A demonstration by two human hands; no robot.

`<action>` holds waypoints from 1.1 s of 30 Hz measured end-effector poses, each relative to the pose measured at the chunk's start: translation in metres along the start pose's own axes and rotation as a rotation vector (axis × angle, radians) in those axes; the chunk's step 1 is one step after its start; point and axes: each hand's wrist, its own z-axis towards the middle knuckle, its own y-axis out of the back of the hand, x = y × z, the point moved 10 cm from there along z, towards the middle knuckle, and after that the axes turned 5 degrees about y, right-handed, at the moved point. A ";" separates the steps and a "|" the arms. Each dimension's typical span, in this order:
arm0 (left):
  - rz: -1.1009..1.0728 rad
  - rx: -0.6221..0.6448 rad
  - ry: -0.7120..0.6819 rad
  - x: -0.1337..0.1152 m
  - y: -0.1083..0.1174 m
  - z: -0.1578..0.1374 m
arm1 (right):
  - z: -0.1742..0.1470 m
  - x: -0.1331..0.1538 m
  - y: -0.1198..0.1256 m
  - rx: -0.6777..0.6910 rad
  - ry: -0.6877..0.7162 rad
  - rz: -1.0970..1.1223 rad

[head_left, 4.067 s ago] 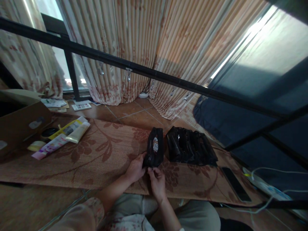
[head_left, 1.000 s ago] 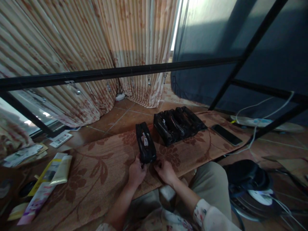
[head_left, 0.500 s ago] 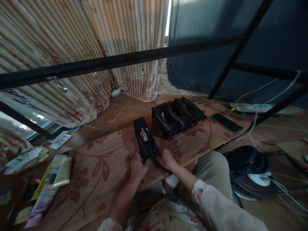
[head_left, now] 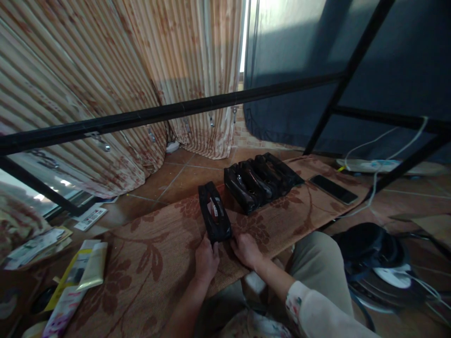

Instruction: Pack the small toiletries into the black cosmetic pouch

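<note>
A small black pouch (head_left: 219,230) with a slit-like opening along its top lies on the cloth-covered bench (head_left: 169,244). Something reddish with a white label shows inside the opening. My left hand (head_left: 207,258) is closed on the pouch's near left corner, thumb up against it. At the near right corner, my right hand (head_left: 246,249) has its fingers curled in, the fingertips hidden by the pouch's edge. Just beyond, to the right, several similar black pouches (head_left: 259,180) stand packed side by side.
A phone (head_left: 334,188) lies at the bench's right end, beside a white cable (head_left: 374,183). Tubes (head_left: 93,266) and papers (head_left: 38,246) are at the left. A black metal bar (head_left: 169,110) crosses in front of the curtains (head_left: 116,61). A dark bag (head_left: 371,244) sits at right.
The whole view has shifted, so things sit slightly lower in the picture. Both hands stay at the near end of the black pouch, which has hardly moved on the bench.
</note>
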 end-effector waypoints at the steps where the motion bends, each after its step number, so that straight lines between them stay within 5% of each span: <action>1: 0.018 -0.010 -0.015 0.000 0.000 -0.001 | -0.001 0.001 0.000 0.004 0.002 -0.005; 14: 0.122 -0.107 -0.134 -0.014 0.004 -0.004 | 0.002 -0.002 -0.005 0.053 0.021 -0.011; 33: 0.060 -0.088 -0.100 0.000 -0.003 -0.002 | -0.007 0.002 0.003 -0.086 0.050 0.101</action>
